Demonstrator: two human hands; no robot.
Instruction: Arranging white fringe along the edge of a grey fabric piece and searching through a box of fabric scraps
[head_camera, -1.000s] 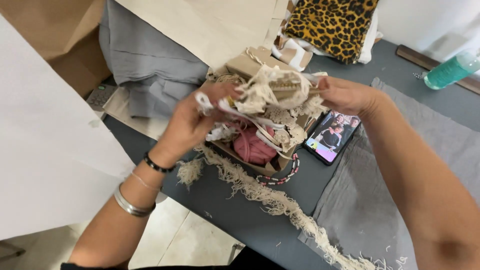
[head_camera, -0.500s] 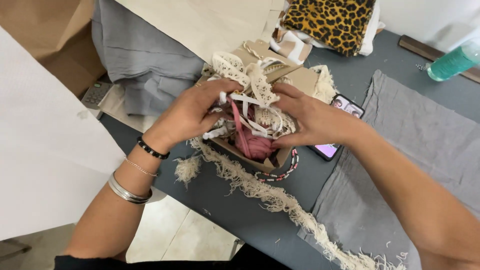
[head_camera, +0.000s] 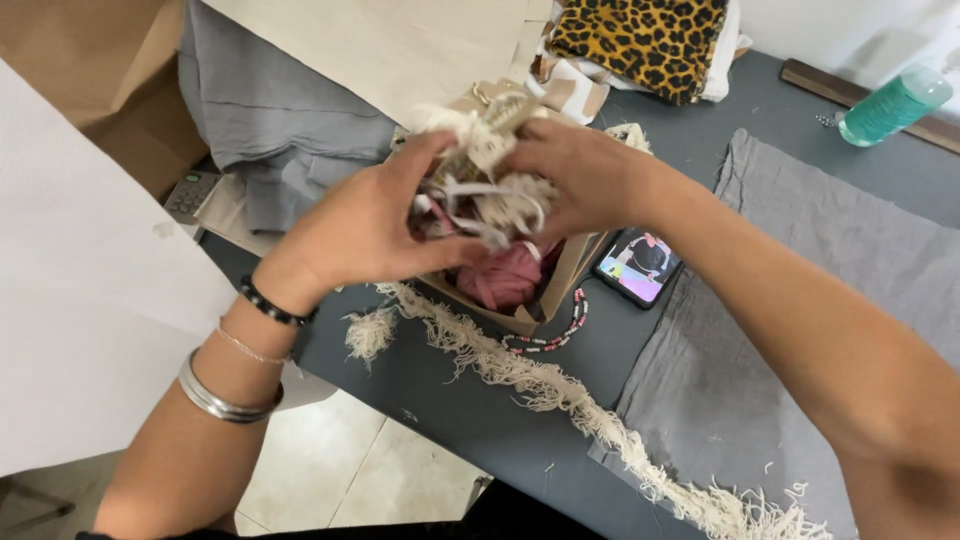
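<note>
Both hands meet over an open cardboard box (head_camera: 555, 285) that sits near the desk's (head_camera: 480, 410) front edge. The left hand (head_camera: 365, 230) is clamped on a tangle of cream trim (head_camera: 490, 190), thumb under and fingers over it. The right hand (head_camera: 580, 180) grips the same tangle from the other side, fingers curled into it. The trim is held just above the box, touching both hands. Inside the box, below the tangle, lies a pink bundle (head_camera: 510, 275). A long frayed fringe (head_camera: 560, 395) runs from beside the box toward the desk's front right corner. A bead string (head_camera: 560, 330) lies against the box, with a phone (head_camera: 640, 268) just to its right. Grey cloth (head_camera: 840, 300) covers the right side. Leopard fabric (head_camera: 640, 40) and a green bottle (head_camera: 890, 105) lie along the far edge.
</note>
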